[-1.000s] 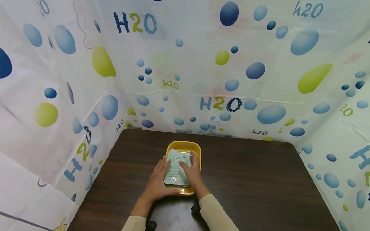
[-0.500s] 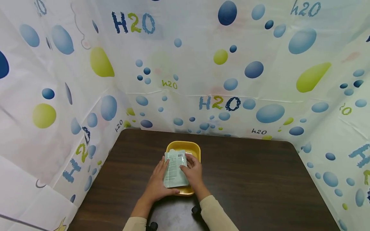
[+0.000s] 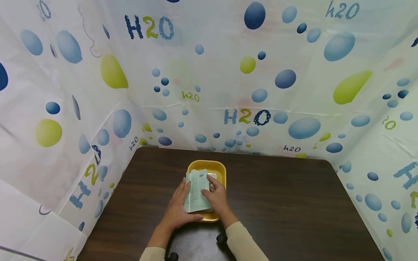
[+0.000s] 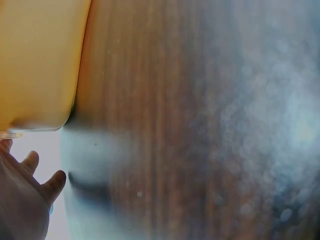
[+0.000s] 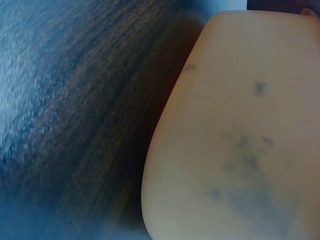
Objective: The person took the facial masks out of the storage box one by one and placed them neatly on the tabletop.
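A yellow tray (image 3: 222,169) stands on the table, with a pale green printed pouch (image 3: 196,197) lying tilted over its left part. Another pale packet (image 3: 213,175) shows beneath the pouch's right edge. My left hand (image 3: 177,208) lies along the tray's left side, fingers straight beside the pouch and thumb at the near rim. From the right, my right hand (image 3: 218,198) pinches the pouch's edge between thumb and fingers. The tray's outer wall fills part of the left wrist view, beside the fingers of a hand (image 4: 25,195). Only tray wall (image 5: 235,100) and table show in the right wrist view.
The dark brown wooden table (image 3: 281,203) extends to both sides of the tray. A white curtain (image 3: 209,65) printed with blue and green drops hangs behind it and along the sides.
The top pouch has shifted left and tilted, uncovering the packet below on the right. My right fingers have moved left with its edge; my left hand has hardly moved.
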Tool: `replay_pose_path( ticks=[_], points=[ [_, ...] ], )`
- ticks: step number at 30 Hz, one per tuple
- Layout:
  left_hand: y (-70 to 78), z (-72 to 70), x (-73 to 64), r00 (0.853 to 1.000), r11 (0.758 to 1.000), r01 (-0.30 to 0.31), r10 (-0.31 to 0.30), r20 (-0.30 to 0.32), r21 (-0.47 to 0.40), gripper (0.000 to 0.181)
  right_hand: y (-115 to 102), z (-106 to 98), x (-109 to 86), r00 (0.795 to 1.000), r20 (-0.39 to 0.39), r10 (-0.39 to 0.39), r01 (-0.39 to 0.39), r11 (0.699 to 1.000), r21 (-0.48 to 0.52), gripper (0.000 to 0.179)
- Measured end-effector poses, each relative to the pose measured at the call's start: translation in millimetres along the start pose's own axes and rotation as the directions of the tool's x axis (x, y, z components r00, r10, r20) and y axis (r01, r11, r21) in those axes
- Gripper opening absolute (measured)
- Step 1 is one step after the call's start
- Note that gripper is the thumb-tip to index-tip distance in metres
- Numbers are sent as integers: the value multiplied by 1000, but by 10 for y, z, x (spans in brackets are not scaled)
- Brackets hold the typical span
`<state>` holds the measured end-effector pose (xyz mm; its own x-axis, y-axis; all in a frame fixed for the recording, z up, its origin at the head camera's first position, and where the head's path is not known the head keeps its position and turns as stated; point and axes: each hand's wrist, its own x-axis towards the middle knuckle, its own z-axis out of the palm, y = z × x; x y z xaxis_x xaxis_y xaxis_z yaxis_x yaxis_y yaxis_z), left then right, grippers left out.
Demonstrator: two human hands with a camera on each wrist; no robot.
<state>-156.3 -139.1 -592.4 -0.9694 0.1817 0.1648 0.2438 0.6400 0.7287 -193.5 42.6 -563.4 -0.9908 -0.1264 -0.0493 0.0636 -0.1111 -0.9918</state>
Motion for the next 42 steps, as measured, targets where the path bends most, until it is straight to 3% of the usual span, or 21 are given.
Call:
replay_pose_path(
  ticks=[5,16,20,30,36,42],
  points=[
    [10,5,21,1000,1000,9,-9,-2,-11,130,-3,4,35,998,-42,-43,41,998,-50,61],
    [21,18,24,1000,1000,6,-6,-8,-20,129,-46,-9,-1,1000,-11,5,-5,1000,-30,63],
    [17,13,25,1000,999,12,-12,-5,-34,129,-9,-17,10,1000,-9,-11,10,999,-30,67],
    [11,0,5,1000,999,2,-2,-7,-38,128,-19,1,-18,996,-78,-47,41,997,-72,73],
    [3,-2,-3,1000,1000,1,-1,-9,-24,130,-97,-29,-36,978,-155,-142,118,981,-156,73],
    [-2,6,2,1000,1000,17,-17,1,-26,133,-383,-304,59,948,-251,-195,166,977,-133,72]
  ],
)
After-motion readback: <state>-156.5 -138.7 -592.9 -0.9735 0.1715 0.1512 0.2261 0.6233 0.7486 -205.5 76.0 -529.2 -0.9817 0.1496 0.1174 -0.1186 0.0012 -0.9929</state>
